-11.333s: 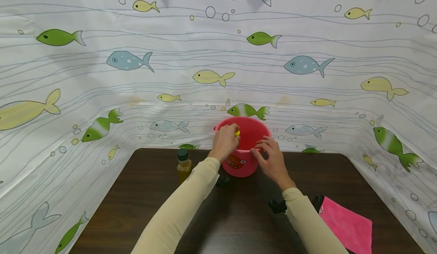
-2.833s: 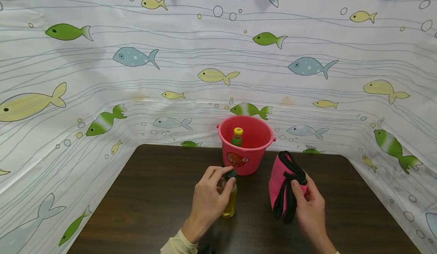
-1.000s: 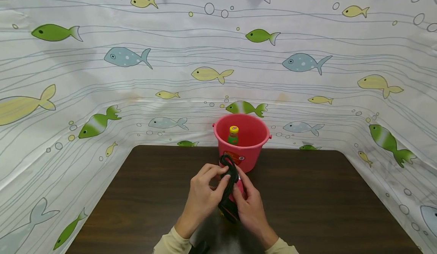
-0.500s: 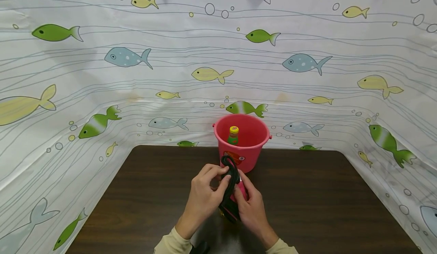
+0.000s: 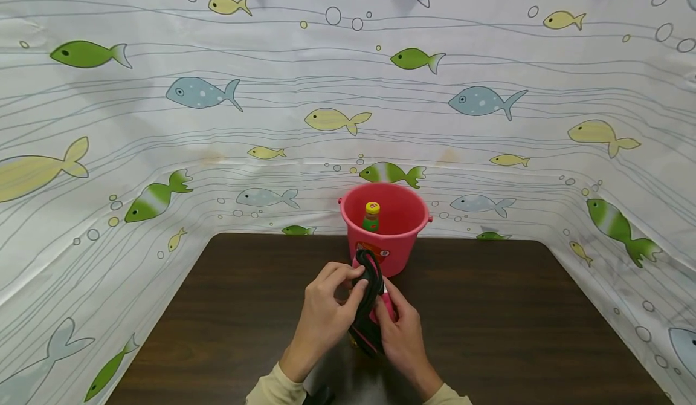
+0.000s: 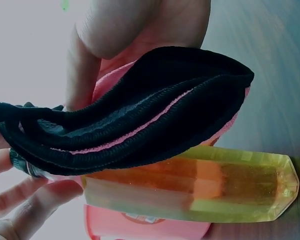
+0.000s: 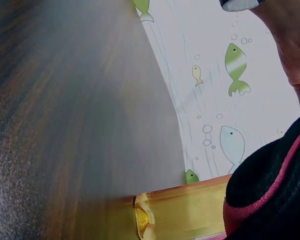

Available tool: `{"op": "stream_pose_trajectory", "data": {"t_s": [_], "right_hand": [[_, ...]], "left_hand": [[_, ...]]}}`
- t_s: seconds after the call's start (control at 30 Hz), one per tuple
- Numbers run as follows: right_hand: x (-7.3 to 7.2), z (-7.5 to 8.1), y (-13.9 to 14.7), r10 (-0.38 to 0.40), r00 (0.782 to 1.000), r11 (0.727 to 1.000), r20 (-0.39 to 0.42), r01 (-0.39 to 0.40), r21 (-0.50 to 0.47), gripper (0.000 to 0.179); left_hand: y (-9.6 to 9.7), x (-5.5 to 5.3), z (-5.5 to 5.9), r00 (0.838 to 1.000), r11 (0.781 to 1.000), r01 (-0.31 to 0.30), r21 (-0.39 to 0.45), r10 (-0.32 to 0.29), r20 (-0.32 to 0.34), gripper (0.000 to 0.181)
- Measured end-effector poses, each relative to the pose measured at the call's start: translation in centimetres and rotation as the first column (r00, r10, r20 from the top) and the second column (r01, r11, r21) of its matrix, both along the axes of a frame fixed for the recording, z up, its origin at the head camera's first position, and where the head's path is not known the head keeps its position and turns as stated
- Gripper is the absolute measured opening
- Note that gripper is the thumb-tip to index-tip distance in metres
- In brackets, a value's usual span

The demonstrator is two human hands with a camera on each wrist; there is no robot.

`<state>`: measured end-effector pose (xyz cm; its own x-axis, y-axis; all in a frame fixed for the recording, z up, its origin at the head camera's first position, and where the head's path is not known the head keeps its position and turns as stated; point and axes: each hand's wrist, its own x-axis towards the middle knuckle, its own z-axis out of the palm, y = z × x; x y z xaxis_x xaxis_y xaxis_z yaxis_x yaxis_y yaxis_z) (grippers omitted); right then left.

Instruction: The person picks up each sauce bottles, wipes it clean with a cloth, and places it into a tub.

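Observation:
My left hand (image 5: 323, 311) pinches a clear bottle of yellow oil (image 6: 235, 190) near its dark green cap (image 6: 20, 162). In the left wrist view the bottle lies across the lower half, its base at the right. My right hand (image 5: 403, 335) grips a folded pink cloth with black edging (image 6: 175, 115) right beside the bottle. Whether the cloth presses on the glass I cannot tell. From the head, the cloth hides most of the bottle. The right wrist view shows the bottle's lower end and the cloth's black edge.
Just beyond my hands stands a pink bucket (image 5: 399, 248), with a small yellow-capped bottle (image 5: 372, 217) inside it. A dark object (image 5: 321, 395) shows by my left wrist. Fish-patterned sheeting (image 5: 489, 181) walls the back and sides of the brown table (image 5: 489, 308).
Earlier my left hand lowered the yellow-capped bottle into the bucket. It then took the oil bottle, and my right hand brought the cloth from the right to it. Lately the cloth has barely shifted.

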<state>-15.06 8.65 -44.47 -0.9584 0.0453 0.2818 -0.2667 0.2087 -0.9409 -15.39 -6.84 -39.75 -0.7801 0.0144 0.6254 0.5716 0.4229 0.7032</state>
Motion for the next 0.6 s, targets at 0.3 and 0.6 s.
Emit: {"op": "stream_pose_trajectory", "data": {"t_s": [0.3, 0.6], "right_hand": [[0.09, -0.16, -0.21, -0.051, 0.999, 0.998, -0.014, 0.05, -0.046, 0.037], [0.2, -0.26, -0.86, -0.141, 0.989, 0.988, -0.043, 0.137, -0.077, 0.029]], "left_hand": [[0.01, 0.02, 0.0, 1.0, 1.0, -0.001, -0.003, 0.001, 0.013, 0.024], [-0.08, 0.09, -0.08, 1.0, 1.0, -0.012, -0.019, 0.011, -0.027, 0.023]]}}
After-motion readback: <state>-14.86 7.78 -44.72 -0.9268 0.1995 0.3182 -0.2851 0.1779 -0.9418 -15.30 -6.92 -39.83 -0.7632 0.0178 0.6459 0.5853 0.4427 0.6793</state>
